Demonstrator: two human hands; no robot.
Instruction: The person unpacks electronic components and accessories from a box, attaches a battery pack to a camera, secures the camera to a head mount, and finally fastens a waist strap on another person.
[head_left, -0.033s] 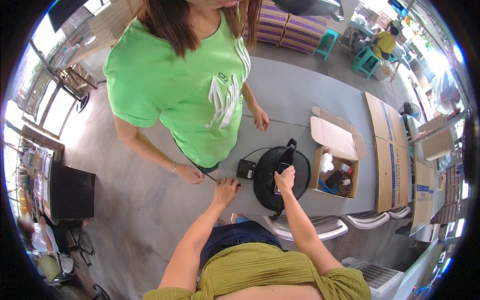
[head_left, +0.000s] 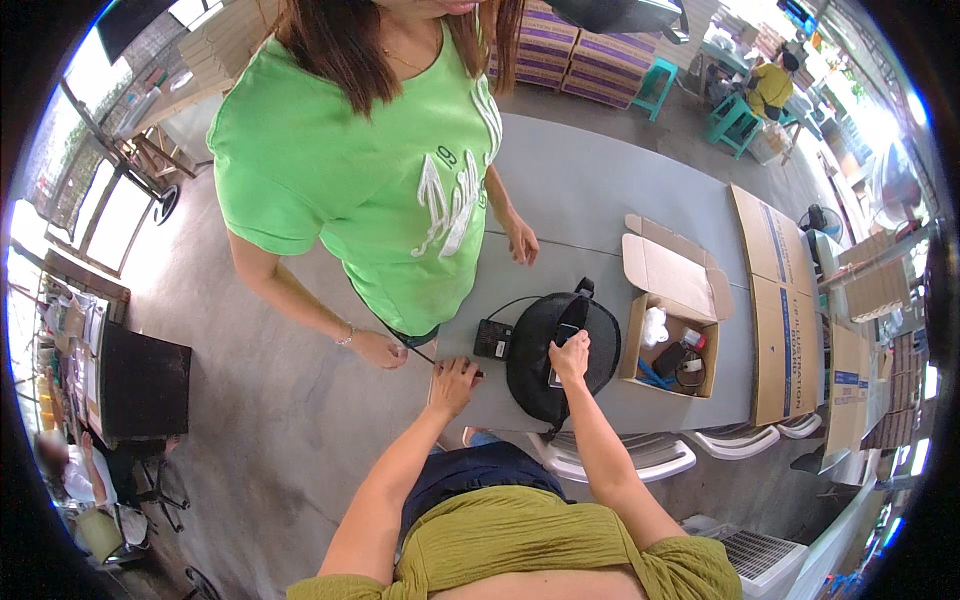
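The right grip (head_left: 569,357) is closed around a phone (head_left: 567,334), which lies beneath it on the black bag (head_left: 536,388) and should handle as light, stiff, slick and breakable, best held by its long edges, while whether the left grip (head_left: 456,387), on the worktop (head_left: 600,170), holds anything I cannot tell.

Matt cloth bag (head_left: 529,345), smooth matt tabletop (head_left: 600,170), matt cardboard box (head_left: 668,268), smooth plastic chair (head_left: 660,467).
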